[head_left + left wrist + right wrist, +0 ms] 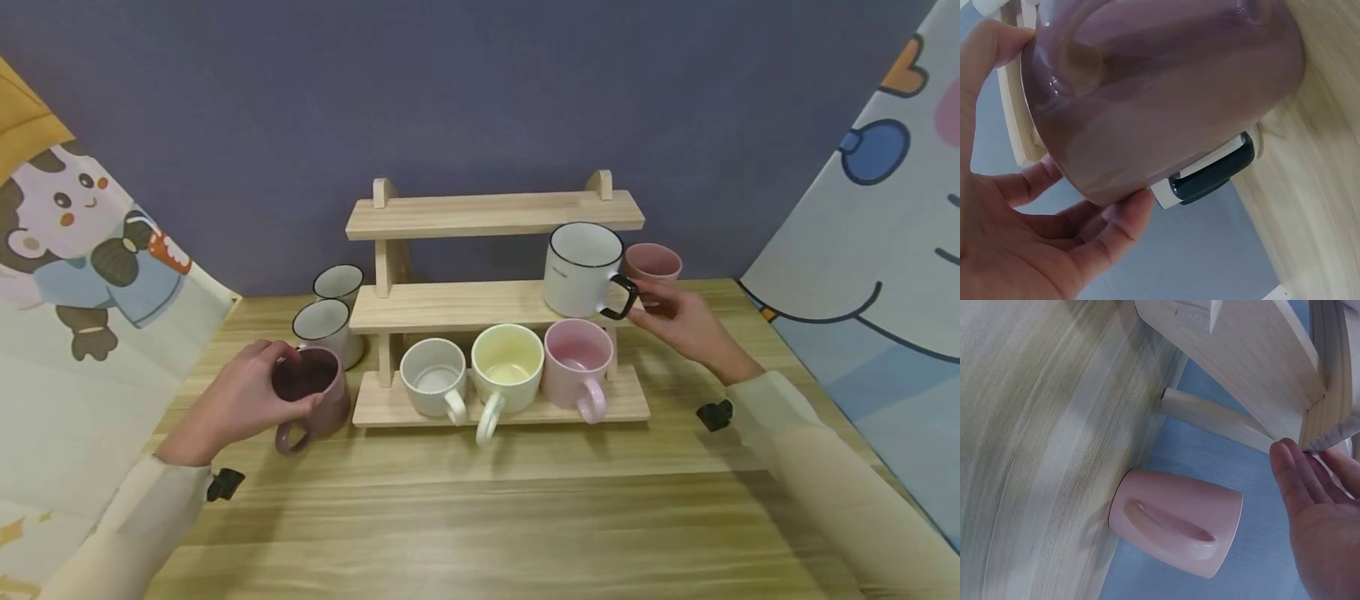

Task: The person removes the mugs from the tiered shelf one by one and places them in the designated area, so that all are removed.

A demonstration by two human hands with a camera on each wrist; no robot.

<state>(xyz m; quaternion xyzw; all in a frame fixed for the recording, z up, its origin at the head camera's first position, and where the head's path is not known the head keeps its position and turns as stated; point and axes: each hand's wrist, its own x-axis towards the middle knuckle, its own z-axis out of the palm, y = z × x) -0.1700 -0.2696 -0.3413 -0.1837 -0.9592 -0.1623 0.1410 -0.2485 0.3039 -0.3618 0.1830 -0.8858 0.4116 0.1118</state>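
My left hand (251, 396) grips a mauve mug (327, 408) by its rim, thumb on the near side and fingers on the far side. The mug stands left of the wooden shelf; its handle (1079, 56) shows in the left wrist view. A white mug (573, 279) with a black rim and black handle stands on the middle tier at the right. My right hand (682, 325) is beside that handle, its fingertips (1282, 453) at the end of the tier board (1329, 419) in the right wrist view, fingers fairly straight.
On the lowest tier stand a grey-white mug (431, 379), a pale yellow mug (506, 371) and a pink mug (573, 367). Behind the mauve mug are two black-rimmed white mugs (330, 329). A rose-pink mug (1172, 519) stands right of the shelf. The top tier (487, 215) spans the back.
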